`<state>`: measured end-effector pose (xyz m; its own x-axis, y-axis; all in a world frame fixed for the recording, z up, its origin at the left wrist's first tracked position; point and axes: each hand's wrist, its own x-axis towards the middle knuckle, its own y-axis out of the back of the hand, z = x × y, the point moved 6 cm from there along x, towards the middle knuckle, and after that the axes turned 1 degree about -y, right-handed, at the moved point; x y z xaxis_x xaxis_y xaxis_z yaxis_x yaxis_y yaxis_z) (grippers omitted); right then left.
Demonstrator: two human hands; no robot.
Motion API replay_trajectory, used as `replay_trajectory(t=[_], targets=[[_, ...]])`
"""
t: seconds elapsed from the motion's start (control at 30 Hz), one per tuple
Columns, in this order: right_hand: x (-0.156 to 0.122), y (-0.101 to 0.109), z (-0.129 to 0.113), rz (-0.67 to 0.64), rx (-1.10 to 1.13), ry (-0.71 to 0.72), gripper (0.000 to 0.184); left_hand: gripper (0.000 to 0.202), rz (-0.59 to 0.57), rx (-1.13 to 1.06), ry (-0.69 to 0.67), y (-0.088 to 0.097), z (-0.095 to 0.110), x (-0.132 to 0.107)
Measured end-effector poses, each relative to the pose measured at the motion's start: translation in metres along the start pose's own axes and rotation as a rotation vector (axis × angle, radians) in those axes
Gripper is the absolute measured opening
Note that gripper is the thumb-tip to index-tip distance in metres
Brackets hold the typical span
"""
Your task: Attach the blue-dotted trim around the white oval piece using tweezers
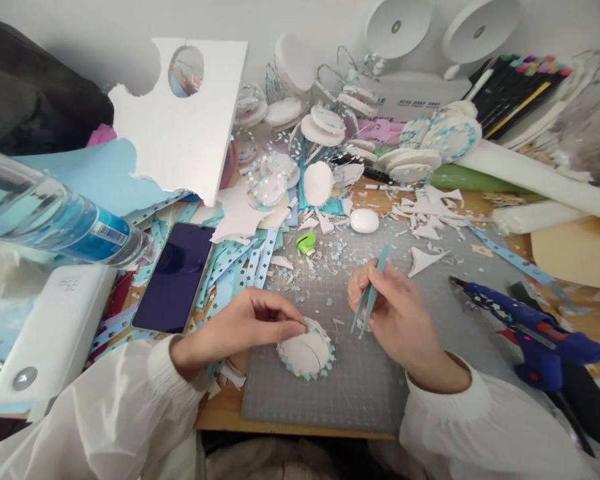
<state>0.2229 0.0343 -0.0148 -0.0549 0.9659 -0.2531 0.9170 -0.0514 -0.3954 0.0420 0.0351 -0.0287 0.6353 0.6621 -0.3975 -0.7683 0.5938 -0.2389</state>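
Observation:
A white foam disc (304,352) with small blue stars around its rim lies on the grey cutting mat (360,387). My left hand (247,327) presses fingertips on the disc's upper left rim. My right hand (397,313) holds teal tweezers (371,293), tips pointing down toward the mat just right of the disc.
A blue glue gun (525,333) lies at the right. A dark phone (176,277), a white power bank (55,330) and a water bottle (55,217) are at the left. Foam discs (323,127), a cut foam board (185,120) and scraps crowd the back. Markers (520,87) stand far right.

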Motion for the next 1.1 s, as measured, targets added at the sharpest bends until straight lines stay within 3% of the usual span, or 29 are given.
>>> replay_trajectory(t=[0.27,0.47,0.7,1.1], targets=[[0.005,0.013,-0.006,0.151,0.033,0.046,0.024,0.012,0.018,0.043,0.005,-0.001,0.000,0.000],[0.003,0.003,0.004,0.045,0.016,0.013,0.019,0.011,-0.024,0.019,-0.010,-0.001,0.000,-0.001],[-0.004,-0.005,0.009,-0.093,-0.164,0.133,0.011,0.011,-0.026,0.014,0.005,-0.001,0.000,0.000],[-0.002,-0.002,0.008,-0.013,-0.117,0.125,0.012,0.018,-0.027,0.083,0.032,-0.003,0.003,-0.002]])
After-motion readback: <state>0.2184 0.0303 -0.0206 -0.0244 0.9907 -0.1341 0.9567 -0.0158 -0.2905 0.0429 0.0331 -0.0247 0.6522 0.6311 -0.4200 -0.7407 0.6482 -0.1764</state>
